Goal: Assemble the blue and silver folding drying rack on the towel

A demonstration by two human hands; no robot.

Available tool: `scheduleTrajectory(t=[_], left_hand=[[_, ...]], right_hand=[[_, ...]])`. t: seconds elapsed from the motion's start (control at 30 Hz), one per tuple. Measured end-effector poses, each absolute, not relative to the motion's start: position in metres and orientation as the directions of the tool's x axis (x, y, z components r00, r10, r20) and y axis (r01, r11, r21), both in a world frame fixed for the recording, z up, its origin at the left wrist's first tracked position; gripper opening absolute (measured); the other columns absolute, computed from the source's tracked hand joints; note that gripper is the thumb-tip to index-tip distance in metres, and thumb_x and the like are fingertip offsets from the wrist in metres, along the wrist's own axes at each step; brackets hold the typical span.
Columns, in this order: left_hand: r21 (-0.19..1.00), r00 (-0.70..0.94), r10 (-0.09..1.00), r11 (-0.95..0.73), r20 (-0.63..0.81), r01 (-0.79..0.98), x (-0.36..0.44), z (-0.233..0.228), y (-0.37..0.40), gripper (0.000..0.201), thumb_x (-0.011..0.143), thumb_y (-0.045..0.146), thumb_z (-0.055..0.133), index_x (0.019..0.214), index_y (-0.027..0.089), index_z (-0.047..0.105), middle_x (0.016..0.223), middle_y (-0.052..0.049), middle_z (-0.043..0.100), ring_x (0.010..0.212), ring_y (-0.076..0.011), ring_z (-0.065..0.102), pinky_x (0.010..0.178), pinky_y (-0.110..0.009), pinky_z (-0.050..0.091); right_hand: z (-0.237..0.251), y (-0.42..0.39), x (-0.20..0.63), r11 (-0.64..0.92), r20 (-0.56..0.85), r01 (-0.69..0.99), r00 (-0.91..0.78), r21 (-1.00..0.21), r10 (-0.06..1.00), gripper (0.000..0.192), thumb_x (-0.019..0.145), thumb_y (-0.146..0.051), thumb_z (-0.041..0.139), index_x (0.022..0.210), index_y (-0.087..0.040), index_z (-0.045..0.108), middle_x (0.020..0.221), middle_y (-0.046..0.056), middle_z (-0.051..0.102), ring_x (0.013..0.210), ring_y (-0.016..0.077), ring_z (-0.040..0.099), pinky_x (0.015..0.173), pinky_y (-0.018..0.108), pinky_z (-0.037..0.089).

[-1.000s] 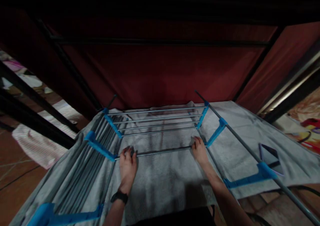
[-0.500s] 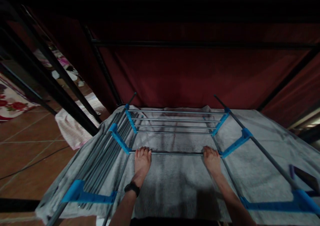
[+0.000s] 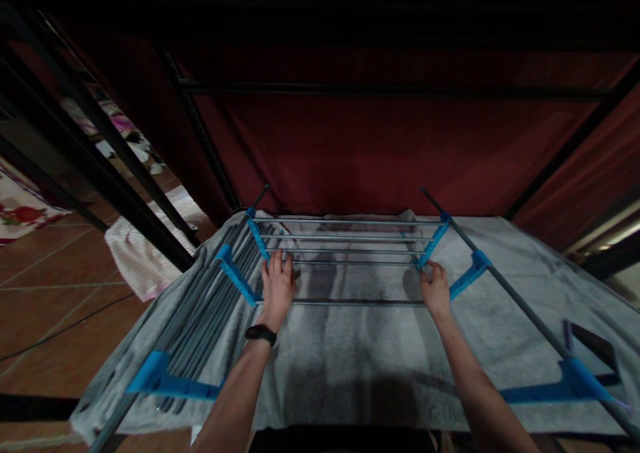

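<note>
Both hands lie palm-down on a folding clothes-drying rack of grey metal rods and blue plastic joints (image 3: 345, 239), neither one closed around anything. Left hand (image 3: 277, 287): fingers spread flat and apart, fingertips among the thin cross rods, heel of the palm over the nearest grey cross rod (image 3: 350, 302); a black wristband (image 3: 261, 333) circles the wrist just behind it. Right hand (image 3: 437, 289): fingers loosely curled, resting at the far end of the same rod, just beside a blue plastic bracket (image 3: 468, 274); whether these fingers pinch the rod cannot be told in the dim light. Between the two hands runs the open rod span, with four further parallel rods just beyond the fingertips. Beneath the hands and the rack lies a grey towel (image 3: 350, 366), spread flat. Left of the left hand, a bundle of folded grey rods (image 3: 205, 306) slopes away toward a blue end piece. Well to the right of the right hand, a dark flat phone (image 3: 593, 347) rests on the towel. Beyond the fingertips hangs a dark red fabric panel (image 3: 370, 146).
</note>
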State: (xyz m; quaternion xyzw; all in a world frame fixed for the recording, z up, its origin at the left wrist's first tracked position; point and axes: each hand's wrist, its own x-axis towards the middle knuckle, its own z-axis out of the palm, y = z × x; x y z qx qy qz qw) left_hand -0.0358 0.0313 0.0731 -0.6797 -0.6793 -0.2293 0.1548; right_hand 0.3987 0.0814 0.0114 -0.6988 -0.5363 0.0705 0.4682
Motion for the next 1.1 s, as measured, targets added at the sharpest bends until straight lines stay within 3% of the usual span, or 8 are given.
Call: scheduleTrajectory(t=[0.23,0.4,0.6,0.8,0.93,1.1], left_hand=[[-0.013,0.058,0.81,-0.062,0.584,0.998,-0.029,0.128,0.056,0.07,0.091,0.011,0.052,0.16,0.004,0.043,0.168,-0.026,0.039,0.161,-0.0392,0.028,0.131,-0.062,0.02],[-0.033,0.106,0.8,-0.107,0.591,0.994,-0.023,0.151,0.074,0.074,0.094,0.013,0.046,0.166,0.004,0.032,0.171,-0.026,0.034,0.163,-0.0379,0.024,0.132,-0.063,0.017],[-0.098,0.155,0.817,-0.121,0.555,0.988,-0.026,0.158,0.094,0.07,0.096,0.013,0.043,0.165,0.004,0.035,0.168,-0.027,0.039,0.16,-0.0391,0.03,0.131,-0.064,0.016],[-0.123,0.163,0.854,-0.116,0.495,0.986,-0.033,0.153,0.107,0.067,0.096,0.007,0.035,0.163,0.008,0.04,0.159,-0.023,0.053,0.153,-0.0359,0.042,0.13,-0.064,0.019],[-0.117,0.152,0.855,-0.108,0.495,0.987,-0.034,0.15,0.109,0.065,0.097,0.009,0.036,0.162,0.008,0.042,0.156,-0.025,0.055,0.153,-0.0363,0.043,0.129,-0.06,0.024],[-0.13,0.155,0.847,-0.103,0.508,0.986,-0.032,0.147,0.109,0.066,0.096,0.009,0.038,0.162,0.004,0.041,0.158,-0.027,0.051,0.152,-0.0393,0.042,0.129,-0.06,0.022]], right_hand=[[0.027,0.118,0.415,-0.021,0.389,0.601,0.544,-0.799,0.743,0.078,0.079,-0.038,0.053,0.152,-0.009,0.044,0.149,0.025,0.05,0.136,0.0383,0.053,0.118,0.055,0.04],[0.034,0.144,0.421,-0.019,0.371,0.561,0.573,-0.828,0.73,0.078,0.08,-0.037,0.051,0.153,-0.012,0.043,0.146,0.023,0.053,0.131,0.0352,0.057,0.114,0.05,0.043],[0.054,0.16,0.423,-0.063,0.294,0.54,0.547,-0.839,0.784,0.055,0.08,-0.037,0.048,0.129,-0.015,0.06,0.111,0.015,0.068,0.104,0.0307,0.063,0.098,0.045,0.048],[0.068,0.161,0.426,-0.15,0.246,0.559,0.569,-0.816,0.785,0.034,0.08,-0.041,0.051,0.102,-0.019,0.065,0.084,0.008,0.064,0.085,0.027,0.059,0.086,0.04,0.048],[0.071,0.158,0.428,-0.115,0.254,0.558,0.54,-0.822,0.803,0.027,0.078,-0.034,0.05,0.094,-0.02,0.067,0.083,0.008,0.067,0.088,0.0274,0.061,0.086,0.038,0.048],[0.072,0.156,0.423,-0.124,0.271,0.571,0.555,-0.811,0.787,0.034,0.08,-0.027,0.048,0.101,-0.018,0.072,0.09,0.011,0.073,0.095,0.0281,0.065,0.089,0.038,0.049]])
